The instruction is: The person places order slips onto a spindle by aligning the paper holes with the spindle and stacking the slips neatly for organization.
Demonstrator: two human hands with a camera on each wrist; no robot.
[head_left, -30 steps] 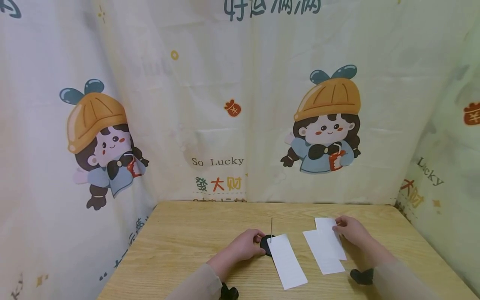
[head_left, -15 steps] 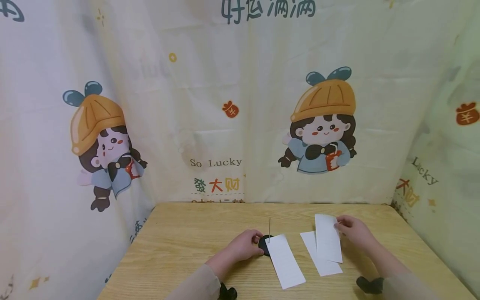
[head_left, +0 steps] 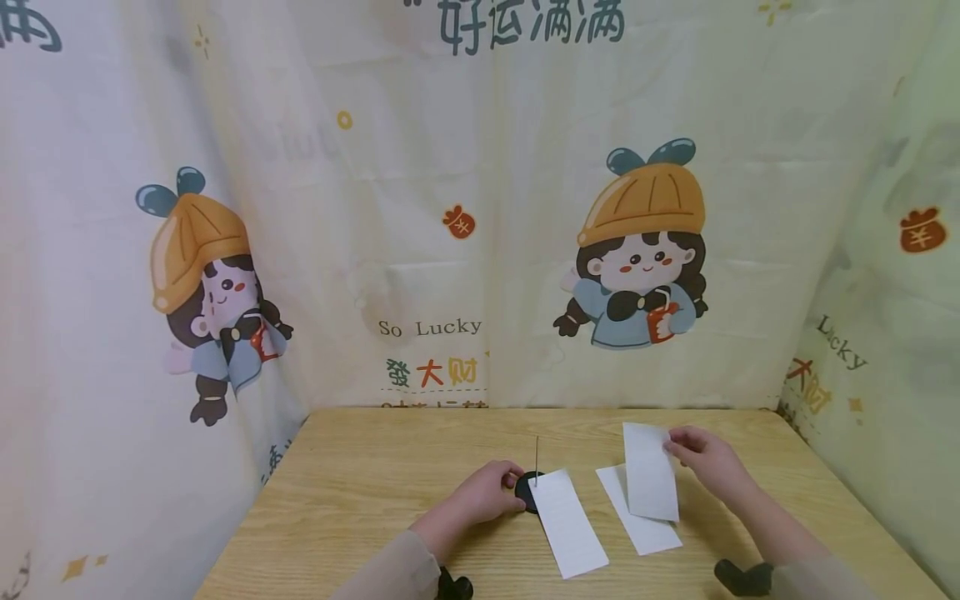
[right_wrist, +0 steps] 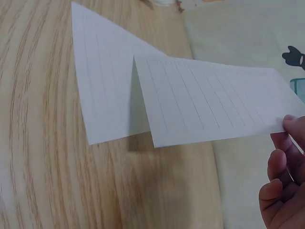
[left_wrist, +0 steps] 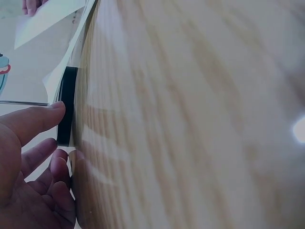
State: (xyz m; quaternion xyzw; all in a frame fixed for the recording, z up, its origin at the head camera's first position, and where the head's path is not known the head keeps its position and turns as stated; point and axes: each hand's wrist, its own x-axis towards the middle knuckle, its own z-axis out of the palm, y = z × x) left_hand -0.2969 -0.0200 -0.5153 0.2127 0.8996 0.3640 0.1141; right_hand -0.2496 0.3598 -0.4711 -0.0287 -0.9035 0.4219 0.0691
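A bill spike with a thin upright metal rod [head_left: 537, 458] and a round black base [head_left: 527, 493] stands on the table. My left hand [head_left: 486, 492] holds the left edge of that base; in the left wrist view its thumb [left_wrist: 40, 119] touches the rim. One white paper slip [head_left: 570, 525] lies at the rod with its upper corner over the base. Between thumb and fingers, my right hand [head_left: 708, 458] pinches a second lined slip [right_wrist: 209, 98] by its far right edge, raised and tilted. Under it, another lined slip [right_wrist: 102, 81] lies on the table, partly covered.
The wooden table [head_left: 360, 467] ends at a printed cloth [head_left: 420, 275] along the back and sides. Black wrist straps [head_left: 742, 577] show below the right hand and near the left sleeve [head_left: 397, 567].
My right hand has lifted its slip off the lower one and shifted it slightly left and up. My left hand stays at the spike's base. The head view has tilted a little.
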